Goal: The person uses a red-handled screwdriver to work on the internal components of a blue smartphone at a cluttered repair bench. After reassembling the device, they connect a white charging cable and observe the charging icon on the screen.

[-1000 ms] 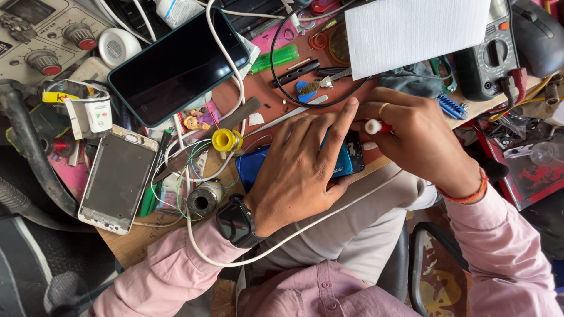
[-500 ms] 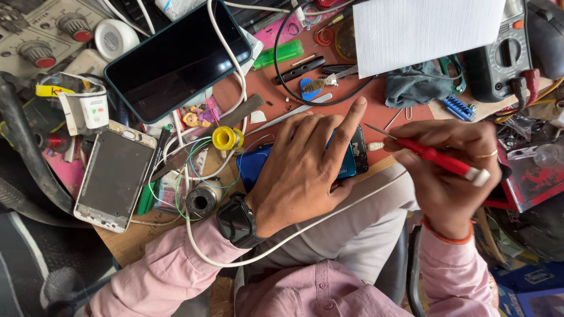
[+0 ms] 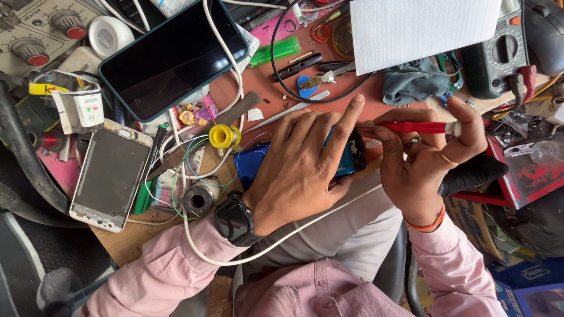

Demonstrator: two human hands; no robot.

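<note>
My left hand (image 3: 305,161) lies flat over a blue phone (image 3: 346,158) at the front edge of the workbench and holds it down, index finger stretched toward the tool. My right hand (image 3: 426,158) grips a red-handled screwdriver (image 3: 420,127) held level, its tip pointing left at the phone's black upper end beside my left fingertip. A black watch (image 3: 235,218) sits on my left wrist. Most of the phone is hidden under my left hand.
A large dark phone (image 3: 173,56) and a screenless phone frame (image 3: 111,173) lie at left, with a yellow solder spool (image 3: 224,136), white cable (image 3: 235,88) and loose wires. A white paper sheet (image 3: 423,29), grey cloth (image 3: 414,82) and multimeter (image 3: 493,56) are behind.
My right hand swung the screwdriver out to the right, then brought it back level with its tip at the phone's top. My left hand stayed on the phone.
</note>
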